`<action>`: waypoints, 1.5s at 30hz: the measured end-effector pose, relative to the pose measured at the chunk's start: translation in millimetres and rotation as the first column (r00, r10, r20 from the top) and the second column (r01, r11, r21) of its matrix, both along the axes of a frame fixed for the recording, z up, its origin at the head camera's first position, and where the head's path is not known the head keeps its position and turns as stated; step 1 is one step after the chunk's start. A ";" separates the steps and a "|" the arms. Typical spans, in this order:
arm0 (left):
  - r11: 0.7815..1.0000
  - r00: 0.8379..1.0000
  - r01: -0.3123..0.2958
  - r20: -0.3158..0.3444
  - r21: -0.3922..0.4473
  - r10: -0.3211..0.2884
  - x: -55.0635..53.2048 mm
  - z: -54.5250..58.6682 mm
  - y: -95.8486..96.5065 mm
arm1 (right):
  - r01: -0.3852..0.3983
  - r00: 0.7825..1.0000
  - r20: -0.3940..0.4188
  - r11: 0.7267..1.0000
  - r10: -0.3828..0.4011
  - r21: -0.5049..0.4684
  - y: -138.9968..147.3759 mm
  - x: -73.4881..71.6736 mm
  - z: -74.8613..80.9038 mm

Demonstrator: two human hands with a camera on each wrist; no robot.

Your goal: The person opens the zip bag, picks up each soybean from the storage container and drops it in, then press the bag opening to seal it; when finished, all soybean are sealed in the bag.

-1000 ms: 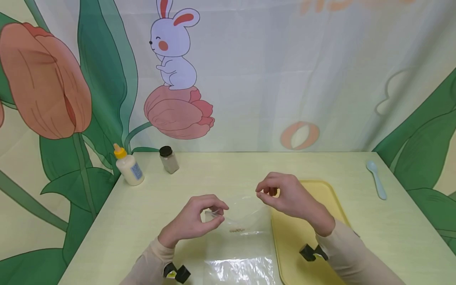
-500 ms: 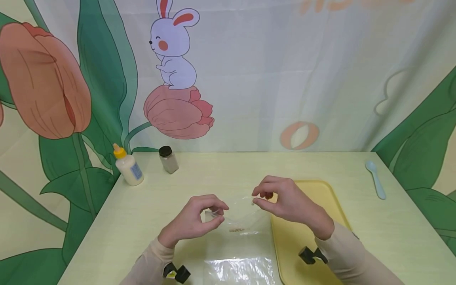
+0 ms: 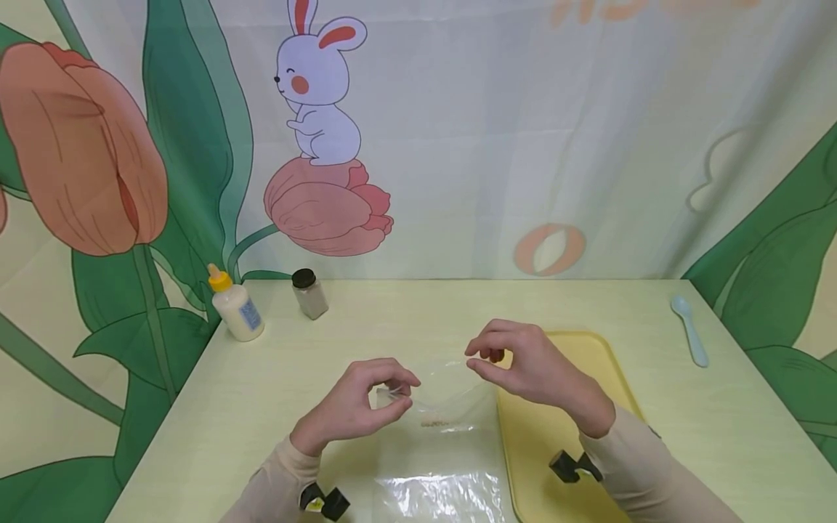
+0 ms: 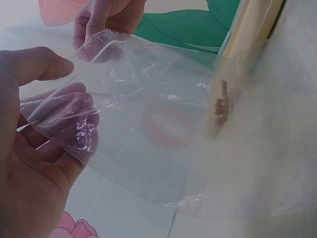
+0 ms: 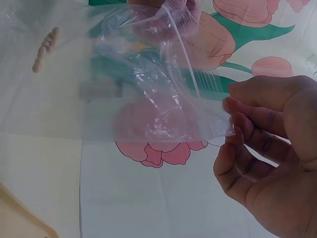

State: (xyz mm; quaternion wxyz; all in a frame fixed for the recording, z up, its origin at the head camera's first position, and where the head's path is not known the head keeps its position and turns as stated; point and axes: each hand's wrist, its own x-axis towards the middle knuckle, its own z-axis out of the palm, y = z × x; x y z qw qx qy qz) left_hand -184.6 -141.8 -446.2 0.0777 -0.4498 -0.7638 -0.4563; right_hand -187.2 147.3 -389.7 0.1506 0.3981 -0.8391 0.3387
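A clear plastic zip bag (image 3: 438, 457) hangs from both hands, its lower part towards me. Several small light-brown beads or beans, kind unclear, form a short row (image 4: 222, 104) low inside the bag. At the bag's upper left edge, my left hand (image 3: 356, 399) holds the plastic, thumb on one side and curled fingers on the other. My right hand (image 3: 530, 363) pinches the upper right corner between thumb and fingers, as the right wrist view shows. The zip strip (image 5: 183, 47) runs along the top between the hands. Whether its lips are parted is hard to tell.
A yellow tray (image 3: 598, 349) lies under the right forearm. At the back left stand a white bottle (image 3: 238, 312) with an orange cap and a small jar (image 3: 310, 294) with a black lid. A light-blue spoon (image 3: 689, 330) lies far right. A printed curtain (image 3: 458, 145) hangs behind.
My right hand dips slightly left and down, then rises a little, with the bag's corner. My left hand stays in the same place.
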 end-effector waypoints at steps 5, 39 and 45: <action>1.000 1.000 -0.013 0.008 -0.006 0.013 1.0 -0.6 0.2 | 0.016 1.000 0.006 1.000 -0.016 -0.004 1.7 -4.3 -0.8; 1.000 1.000 -0.003 -0.016 0.006 0.003 -0.2 -1.4 -1.1 | 0.195 0.978 0.065 0.981 -0.196 0.025 24.6 -50.2 -37.4; 1.000 1.000 -0.011 -0.009 0.003 0.011 0.6 -0.4 0.0 | 0.234 0.965 0.107 0.971 -0.238 0.047 28.8 -56.0 -45.0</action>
